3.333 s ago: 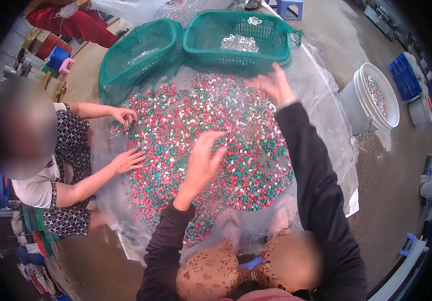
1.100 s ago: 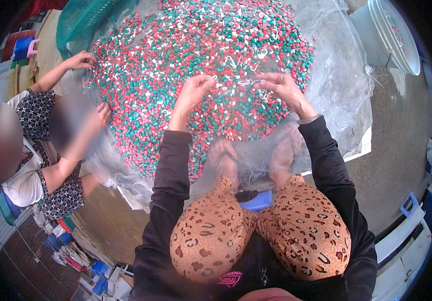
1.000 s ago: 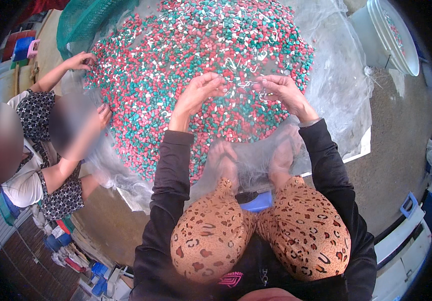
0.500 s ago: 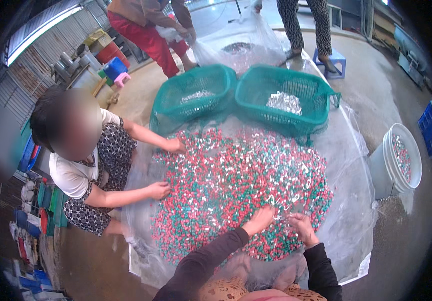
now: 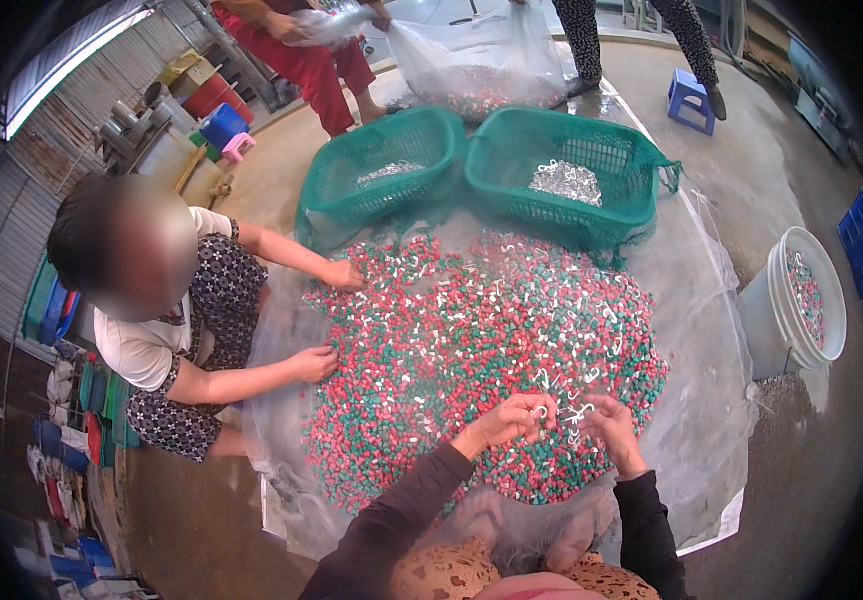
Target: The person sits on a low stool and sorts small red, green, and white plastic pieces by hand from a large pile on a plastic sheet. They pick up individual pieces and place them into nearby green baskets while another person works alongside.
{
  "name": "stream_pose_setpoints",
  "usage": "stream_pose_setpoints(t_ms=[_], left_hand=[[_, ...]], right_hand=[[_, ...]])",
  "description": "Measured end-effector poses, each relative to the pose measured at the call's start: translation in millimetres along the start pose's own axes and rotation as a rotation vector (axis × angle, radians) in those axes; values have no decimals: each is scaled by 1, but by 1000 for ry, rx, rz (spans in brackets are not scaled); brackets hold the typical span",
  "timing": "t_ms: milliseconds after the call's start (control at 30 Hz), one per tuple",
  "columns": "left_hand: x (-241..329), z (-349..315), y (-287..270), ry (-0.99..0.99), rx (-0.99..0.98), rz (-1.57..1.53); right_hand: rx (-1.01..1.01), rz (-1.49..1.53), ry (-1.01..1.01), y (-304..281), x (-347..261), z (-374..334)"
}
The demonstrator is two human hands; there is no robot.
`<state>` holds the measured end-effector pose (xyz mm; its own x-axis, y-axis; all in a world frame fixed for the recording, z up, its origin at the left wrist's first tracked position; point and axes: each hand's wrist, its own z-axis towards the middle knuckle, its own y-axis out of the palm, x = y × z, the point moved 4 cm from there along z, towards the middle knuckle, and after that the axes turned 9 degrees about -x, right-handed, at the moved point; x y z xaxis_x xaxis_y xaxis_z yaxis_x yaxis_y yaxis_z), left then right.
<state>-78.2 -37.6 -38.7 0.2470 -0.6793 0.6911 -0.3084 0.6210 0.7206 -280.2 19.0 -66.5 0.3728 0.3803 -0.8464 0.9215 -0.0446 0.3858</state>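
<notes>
A wide pile of small red and green pellets (image 5: pixel 421 360), mixed with white S-shaped hooks, lies on a clear plastic sheet (image 5: pixel 701 440). Over its near part, my left hand (image 5: pixel 503 422) has its fingers closed on a white hook (image 5: pixel 539 412). Close to its right, my right hand (image 5: pixel 613 432) pinches at another white hook (image 5: pixel 587 408). More hooks (image 5: pixel 573 436) lie or hang between the two hands, too small to separate clearly. Beyond the pile, a left green basket (image 5: pixel 316 185) and a right green basket (image 5: pixel 496 190) each hold a heap of white hooks.
At the left, a co-worker's two hands (image 5: pixel 313 364) touch the pile's edge. At the far side, two people stand by a clear plastic bag (image 5: pixel 481 50) of pellets. A white bucket (image 5: pixel 763 315) with pellets stands at the right. A blue stool (image 5: pixel 691 100) is farther back.
My left hand has lifted off the pile with a hook showing at its fingertips. My right hand has shifted slightly up. At the back, the bag's contents show more, and one person's foot has moved right.
</notes>
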Motion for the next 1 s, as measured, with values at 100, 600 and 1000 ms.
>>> stream_pose_setpoints(t_ms=[100, 600, 1000], left_hand=[[7, 0, 3, 77, -51, 6], [-18, 9, 11, -283, 157, 372], [22, 10, 29, 74, 340, 1206]], right_hand=[[-33, 82, 32, 11, -4, -2], [-133, -126, 45, 45, -36, -28], [-218, 473, 193, 19, -6, -19]])
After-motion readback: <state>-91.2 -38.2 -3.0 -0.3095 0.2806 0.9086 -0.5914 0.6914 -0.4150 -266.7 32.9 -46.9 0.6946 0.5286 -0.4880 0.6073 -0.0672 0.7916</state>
